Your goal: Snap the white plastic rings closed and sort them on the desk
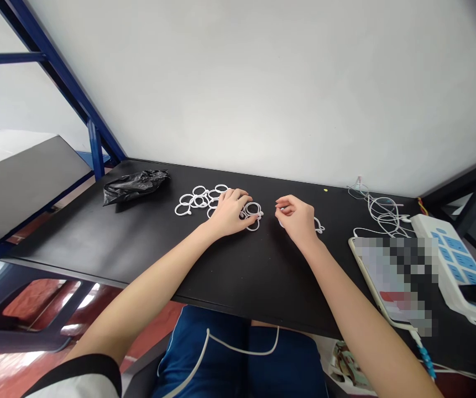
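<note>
My left hand [230, 214] rests over white plastic rings on the black table, its fingers stretched and thumb apart. A few overlapping rings [253, 210] lie at its thumb and fingertips. To its left is a loose heap of white rings [199, 201], partly covered by the hand; each has a small knob-like end. My right hand [297, 217] is held a little to the right, fingers curled and pinched together. What sits in the pinch is too small to make out. Part of another white ring [319, 226] shows from behind that hand.
A crumpled black plastic bag [136, 186] lies at the table's left. On the right are a phone [387, 282] with a blurred screen, a white power strip [453, 260] and tangled white cables [382, 213]. A pale wall [262, 99] rises behind the table [238, 271].
</note>
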Demonstrator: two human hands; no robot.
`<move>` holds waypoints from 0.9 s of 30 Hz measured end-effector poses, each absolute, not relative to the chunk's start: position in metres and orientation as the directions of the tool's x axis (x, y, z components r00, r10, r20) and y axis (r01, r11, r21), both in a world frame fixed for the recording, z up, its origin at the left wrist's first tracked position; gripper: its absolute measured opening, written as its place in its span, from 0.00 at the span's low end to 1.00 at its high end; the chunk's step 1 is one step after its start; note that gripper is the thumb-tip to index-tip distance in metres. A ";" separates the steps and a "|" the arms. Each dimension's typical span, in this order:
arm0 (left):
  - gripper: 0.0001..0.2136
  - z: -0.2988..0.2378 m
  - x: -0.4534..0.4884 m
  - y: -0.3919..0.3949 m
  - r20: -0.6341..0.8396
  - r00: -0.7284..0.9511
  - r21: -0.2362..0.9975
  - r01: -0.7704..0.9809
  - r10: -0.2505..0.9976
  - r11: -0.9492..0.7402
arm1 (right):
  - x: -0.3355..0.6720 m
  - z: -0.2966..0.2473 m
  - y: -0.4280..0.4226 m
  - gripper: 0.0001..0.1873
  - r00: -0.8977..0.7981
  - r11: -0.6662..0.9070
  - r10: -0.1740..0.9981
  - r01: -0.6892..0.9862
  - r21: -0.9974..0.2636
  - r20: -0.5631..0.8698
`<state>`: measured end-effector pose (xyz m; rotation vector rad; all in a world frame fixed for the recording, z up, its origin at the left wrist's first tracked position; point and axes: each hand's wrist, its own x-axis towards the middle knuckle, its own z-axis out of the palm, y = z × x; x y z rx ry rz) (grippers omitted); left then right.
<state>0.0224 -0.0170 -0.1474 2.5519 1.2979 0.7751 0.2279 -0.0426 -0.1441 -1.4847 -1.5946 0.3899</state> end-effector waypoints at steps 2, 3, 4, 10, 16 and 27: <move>0.18 -0.147 0.022 -0.017 0.386 0.479 0.387 0.692 0.788 -0.610 | 0.227 -0.142 -0.043 0.08 0.173 0.217 0.909 0.579 -0.786 0.378; 0.18 -0.147 0.022 -0.017 0.393 0.478 0.392 0.686 0.786 -0.613 | 0.227 -0.141 -0.043 0.07 0.204 0.209 0.907 0.541 -0.815 0.368; 0.18 -0.147 0.022 -0.017 0.401 0.477 0.398 0.678 0.782 -0.617 | 0.227 -0.140 -0.043 0.07 0.238 0.206 0.903 0.493 -0.845 0.358; 0.16 -0.143 0.023 -0.019 0.480 0.495 0.419 0.597 0.725 -0.684 | 0.226 -0.129 -0.038 0.13 0.458 0.296 0.842 0.048 -0.954 0.285; 0.21 -0.135 0.027 -0.027 0.543 0.505 0.469 0.481 0.671 -0.741 | 0.225 -0.121 -0.038 0.16 0.315 0.167 0.947 -0.334 -0.928 0.057; 0.22 -0.129 0.036 -0.037 0.464 0.413 0.801 0.182 0.783 -0.571 | 0.215 -0.119 -0.049 0.14 0.006 0.054 0.998 -0.370 -0.927 0.056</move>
